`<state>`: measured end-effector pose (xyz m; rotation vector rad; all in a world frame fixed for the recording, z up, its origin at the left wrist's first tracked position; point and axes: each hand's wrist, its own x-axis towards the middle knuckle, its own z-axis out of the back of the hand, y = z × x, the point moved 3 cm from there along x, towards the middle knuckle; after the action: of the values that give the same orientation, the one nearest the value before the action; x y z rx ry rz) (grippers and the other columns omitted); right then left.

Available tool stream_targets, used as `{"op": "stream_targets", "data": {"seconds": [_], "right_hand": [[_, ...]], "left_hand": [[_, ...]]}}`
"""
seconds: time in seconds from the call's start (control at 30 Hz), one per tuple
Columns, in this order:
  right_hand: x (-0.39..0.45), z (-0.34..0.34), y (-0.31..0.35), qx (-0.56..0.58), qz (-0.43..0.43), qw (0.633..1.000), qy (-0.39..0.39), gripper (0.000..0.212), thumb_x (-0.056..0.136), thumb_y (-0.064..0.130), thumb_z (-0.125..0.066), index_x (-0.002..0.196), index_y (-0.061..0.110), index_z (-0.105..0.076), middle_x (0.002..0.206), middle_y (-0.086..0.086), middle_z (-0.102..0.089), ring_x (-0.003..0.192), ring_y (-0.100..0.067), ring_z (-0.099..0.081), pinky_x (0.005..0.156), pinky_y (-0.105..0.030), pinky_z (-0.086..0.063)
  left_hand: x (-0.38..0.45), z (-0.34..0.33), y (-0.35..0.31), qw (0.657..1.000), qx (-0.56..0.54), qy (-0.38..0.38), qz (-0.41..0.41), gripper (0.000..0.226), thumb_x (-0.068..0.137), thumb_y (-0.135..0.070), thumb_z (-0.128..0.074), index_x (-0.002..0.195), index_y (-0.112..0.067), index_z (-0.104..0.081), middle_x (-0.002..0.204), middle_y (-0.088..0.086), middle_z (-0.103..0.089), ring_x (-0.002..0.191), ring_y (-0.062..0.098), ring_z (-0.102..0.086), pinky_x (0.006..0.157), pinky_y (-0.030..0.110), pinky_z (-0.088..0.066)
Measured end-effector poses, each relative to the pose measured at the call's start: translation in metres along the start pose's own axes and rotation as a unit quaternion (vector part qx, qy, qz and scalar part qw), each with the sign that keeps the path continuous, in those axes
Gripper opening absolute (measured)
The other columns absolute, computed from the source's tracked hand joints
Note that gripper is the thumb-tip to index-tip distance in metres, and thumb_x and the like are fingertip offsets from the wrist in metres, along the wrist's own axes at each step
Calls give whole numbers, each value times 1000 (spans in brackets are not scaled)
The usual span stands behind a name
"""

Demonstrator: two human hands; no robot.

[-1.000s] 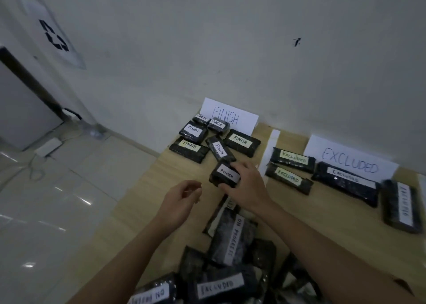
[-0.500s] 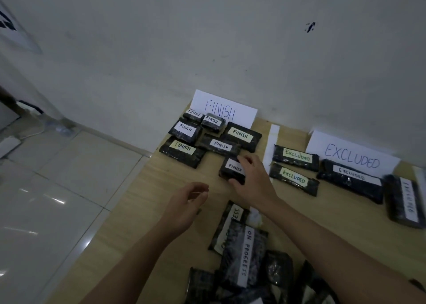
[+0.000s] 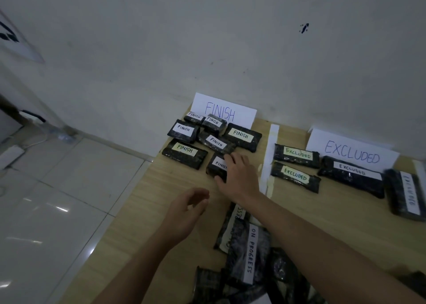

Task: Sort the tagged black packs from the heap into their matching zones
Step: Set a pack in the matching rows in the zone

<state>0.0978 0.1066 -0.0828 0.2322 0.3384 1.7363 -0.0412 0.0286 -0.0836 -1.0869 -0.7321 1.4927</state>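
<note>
Left hand (image 3: pixel 184 213) hovered over light wooden counter (image 3: pixel 161 188), fingers loosely curled, holding nothing. Right hand (image 3: pixel 237 176) gripped black plastic-wrapped pack with white FINISH tag (image 3: pixel 216 166), pack lying on counter just below other FINISH packs. Heap of black packs (image 3: pixel 249 264) near edge, under right forearm.

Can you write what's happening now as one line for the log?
right hand grips FINISH pack on table | zone: FINISH | left hand empty
</note>
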Motion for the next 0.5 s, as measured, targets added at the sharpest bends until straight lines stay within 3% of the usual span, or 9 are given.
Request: {"op": "stream_targets", "data": {"seconds": [0.2,0.33,0.5], "right_hand": [[-10,-2,4,-13,-44,999,-3,52,83,35,-54,126,8,-39,127,-12,-39,117,-29,-36,90,-38,-39],[-8,-6,14,3,11,1000,-5,52,85,31,-54,129,8,-39,131,-13,-40,120,-29,-37,92,-38,-41],[8,-7,18,4,13,1000,-23,49,90,31,-52,131,7,-39,137,-14,-38,126,-29,-36,96,-39,-42]], "left_hand": [[-4,9,9,1000,-9,-12,11,19,90,-11,-55,107,-18,-62,103,-7,-66,82,-8,-62,65,4,-45],[-5,11,14,1000,-3,-11,13,20,90,-15,-56,108,-19,-62,104,-7,-66,93,-1,-61,70,10,-44],[-5,13,14,1000,8,-11,6,20,90,-15,-55,108,-18,-62,104,-7,-66,98,2,-60,78,14,-44]]}}
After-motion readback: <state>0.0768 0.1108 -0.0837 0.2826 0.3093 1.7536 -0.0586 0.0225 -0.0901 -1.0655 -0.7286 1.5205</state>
